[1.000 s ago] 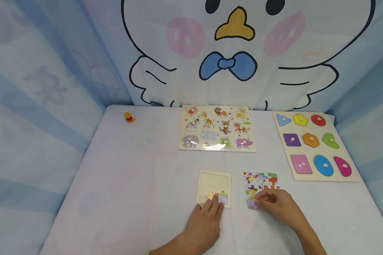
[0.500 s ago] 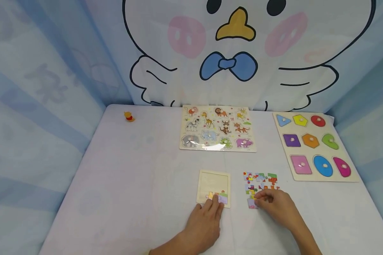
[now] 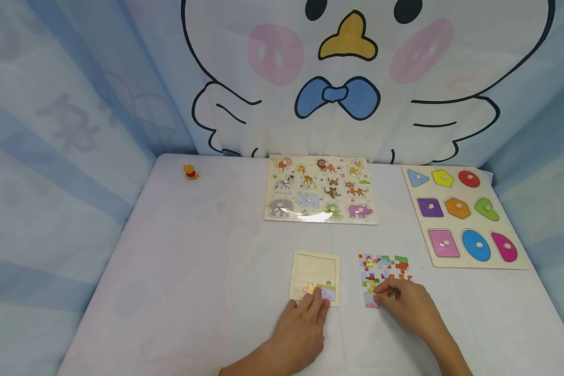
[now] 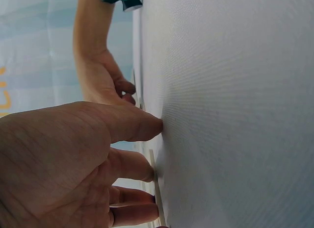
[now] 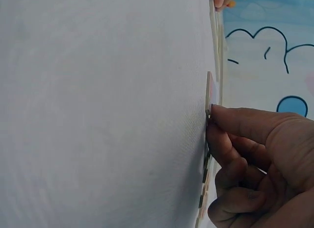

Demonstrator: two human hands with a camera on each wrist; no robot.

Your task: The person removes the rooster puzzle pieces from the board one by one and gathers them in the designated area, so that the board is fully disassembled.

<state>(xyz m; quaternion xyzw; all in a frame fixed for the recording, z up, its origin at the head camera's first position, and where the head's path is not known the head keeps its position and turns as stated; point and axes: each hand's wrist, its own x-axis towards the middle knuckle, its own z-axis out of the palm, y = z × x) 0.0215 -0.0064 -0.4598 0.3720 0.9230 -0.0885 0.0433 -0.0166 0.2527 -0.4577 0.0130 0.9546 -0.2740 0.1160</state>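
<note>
My left hand (image 3: 303, 326) rests its outstretched fingers on the near edge of a small wooden puzzle tray (image 3: 292, 277), touching several jigsaw pieces (image 3: 329, 290) in its bottom right part. In the left wrist view, the thumb of the left hand (image 4: 59, 159) is on the tablecloth. To the right, my right hand (image 3: 411, 308) pinches the edge of a lilac jigsaw piece (image 3: 370, 300) between thumb and forefinger. The right wrist view shows this puzzle piece (image 5: 211, 90) at the thumb tip. Loose jigsaw pieces (image 3: 384, 262) lie just beyond, partly hidden by the right hand.
An animal peg puzzle board (image 3: 318, 180) lies at the back middle. A shape peg puzzle board (image 3: 465, 219) lies at the right edge. A small yellow and red bear figure (image 3: 190, 172) stands back left. A printed curtain (image 3: 338, 125) hangs behind the white-covered table (image 3: 178, 292).
The right hand has shifted very slightly left, its fingertips staying at the lilac piece. The left hand and tray have not moved.
</note>
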